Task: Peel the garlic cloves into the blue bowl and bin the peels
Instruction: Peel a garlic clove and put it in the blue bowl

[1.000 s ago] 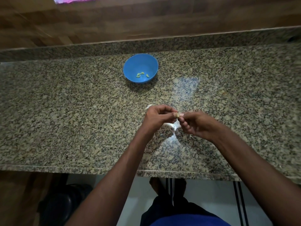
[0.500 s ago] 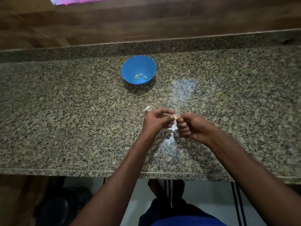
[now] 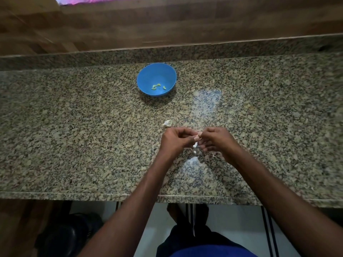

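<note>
Now both hands, left hand (image 3: 173, 140) and right hand (image 3: 216, 139), pinch one garlic clove (image 3: 197, 136) above the worktop (image 3: 74, 136), well short of the blue bowl (image 3: 156, 71). It looks small, light and likely slippery; its papery skin should tear best from the tip.

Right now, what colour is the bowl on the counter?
Blue, seen best in the head view: bowl.

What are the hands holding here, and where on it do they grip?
A garlic clove, pinched between both hands: left hand on its left end, right hand on its right end. Finer finger placement cannot be told.
</note>
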Demonstrator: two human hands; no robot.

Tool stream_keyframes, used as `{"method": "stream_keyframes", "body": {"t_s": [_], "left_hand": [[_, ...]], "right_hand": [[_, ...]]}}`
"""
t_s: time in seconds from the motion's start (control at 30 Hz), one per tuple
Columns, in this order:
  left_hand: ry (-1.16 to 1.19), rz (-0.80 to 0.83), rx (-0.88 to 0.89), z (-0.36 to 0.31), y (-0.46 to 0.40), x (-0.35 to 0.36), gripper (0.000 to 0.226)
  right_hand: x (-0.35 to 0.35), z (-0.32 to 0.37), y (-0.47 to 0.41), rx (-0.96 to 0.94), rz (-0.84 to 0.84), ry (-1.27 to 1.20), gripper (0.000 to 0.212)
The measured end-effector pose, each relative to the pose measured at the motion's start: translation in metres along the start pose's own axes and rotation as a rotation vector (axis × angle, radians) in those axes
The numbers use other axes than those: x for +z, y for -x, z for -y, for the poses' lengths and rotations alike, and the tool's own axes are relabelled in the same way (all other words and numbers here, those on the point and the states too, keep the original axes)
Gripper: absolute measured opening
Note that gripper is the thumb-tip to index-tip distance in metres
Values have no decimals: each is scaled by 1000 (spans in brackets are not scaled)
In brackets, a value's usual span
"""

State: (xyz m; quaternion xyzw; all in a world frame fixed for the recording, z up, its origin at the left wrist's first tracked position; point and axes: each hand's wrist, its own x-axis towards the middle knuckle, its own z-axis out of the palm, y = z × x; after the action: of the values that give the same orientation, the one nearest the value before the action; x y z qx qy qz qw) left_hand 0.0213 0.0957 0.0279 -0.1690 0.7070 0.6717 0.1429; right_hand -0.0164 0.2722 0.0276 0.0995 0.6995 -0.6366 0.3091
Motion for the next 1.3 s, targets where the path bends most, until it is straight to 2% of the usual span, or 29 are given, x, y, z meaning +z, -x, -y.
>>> {"method": "stream_keyframes", "body": {"t_s": [0.07,0.13,0.3,0.53,0.67,0.93,1.1,1.3], "left_hand": [[-58,-36,31,0,-1,1,16],[-104,-62,63,-1,-1,2,17],[-151,-84,94,0,-3,4,15],[-199,-180,171,2,-4,12,14],[-149,-186,151,1,-4,12,14],[-17,-140,108,1,-1,10,20],[-75,-136,137,4,-4,11,22],[6,-163,26,10,-17,7,14]], "right_hand": [[-1,1,1,21,26,-99,10],[-1,2,0,62,31,-176,20],[2,6,0,157,-30,-335,29],[6,9,0,190,-87,-415,16],[6,9,-2,207,-91,-451,15],[2,9,-6,154,-73,-313,15],[0,11,-11,180,-48,-224,7],[-4,2,-16,145,-163,-73,10]]}}
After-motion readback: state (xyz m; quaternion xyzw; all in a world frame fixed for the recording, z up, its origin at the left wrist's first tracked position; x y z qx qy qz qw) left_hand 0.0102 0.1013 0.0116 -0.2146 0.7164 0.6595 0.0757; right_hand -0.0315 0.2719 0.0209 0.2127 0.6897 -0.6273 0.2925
